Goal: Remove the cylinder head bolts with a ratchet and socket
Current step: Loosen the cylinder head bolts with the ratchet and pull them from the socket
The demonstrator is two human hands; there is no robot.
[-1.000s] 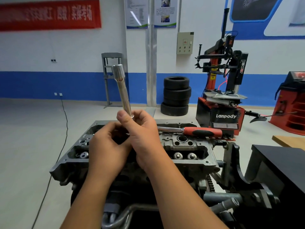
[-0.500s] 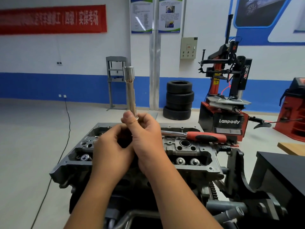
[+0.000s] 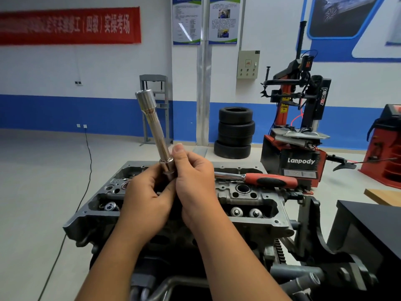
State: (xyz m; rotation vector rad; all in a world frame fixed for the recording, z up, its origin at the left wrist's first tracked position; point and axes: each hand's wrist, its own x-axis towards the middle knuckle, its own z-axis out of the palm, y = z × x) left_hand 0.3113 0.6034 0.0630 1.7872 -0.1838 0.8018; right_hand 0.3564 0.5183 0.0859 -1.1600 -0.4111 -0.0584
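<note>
A long chrome extension bar (image 3: 155, 130) with a socket end on top points up and slightly left above the grey cylinder head (image 3: 258, 198). My right hand (image 3: 195, 181) pinches its lower end, where a short socket (image 3: 167, 168) sits. My left hand (image 3: 147, 198) curls under that lower end; what its fingers hold is hidden. A ratchet with a red and black handle (image 3: 269, 180) lies on the far side of the head, partly behind my right hand. Valve springs and bolt holes show in the head's open top.
The head sits on a dark engine stand (image 3: 314, 235). A black table (image 3: 373, 222) stands at the right. Behind are a red tyre changer (image 3: 297, 148), a stack of tyres (image 3: 235, 133) and a grey metal frame (image 3: 155, 105). A cable (image 3: 86, 170) runs across the floor at left.
The bar has tipped from nearly upright back to a leftward lean, and its lower socket end now shows between my hands. Both hands stay together over the head.
</note>
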